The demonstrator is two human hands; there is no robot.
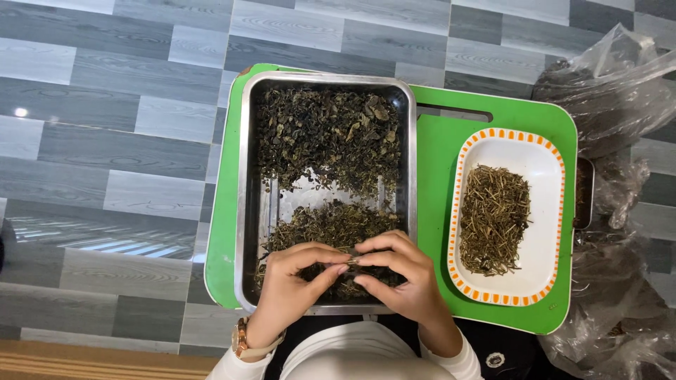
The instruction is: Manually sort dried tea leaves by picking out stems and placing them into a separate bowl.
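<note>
Both hands meet over the near end of a steel tray filled with dried tea leaves. The left hand and right hand have their fingertips pinched together on a small stem piece held between them, just above the leaves. The tray rests on a green board lying on the grey plank floor. To the right on the board, an orange-rimmed white dish holds sorted stems. Clear plastic bags lie beside the board.

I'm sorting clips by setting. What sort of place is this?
Likely a home floor used for hand-sorting dried herbs: grey wood-look floor tiles, a green tray holding a metal pan of dried leaves, and plastic bags alongside.
</note>
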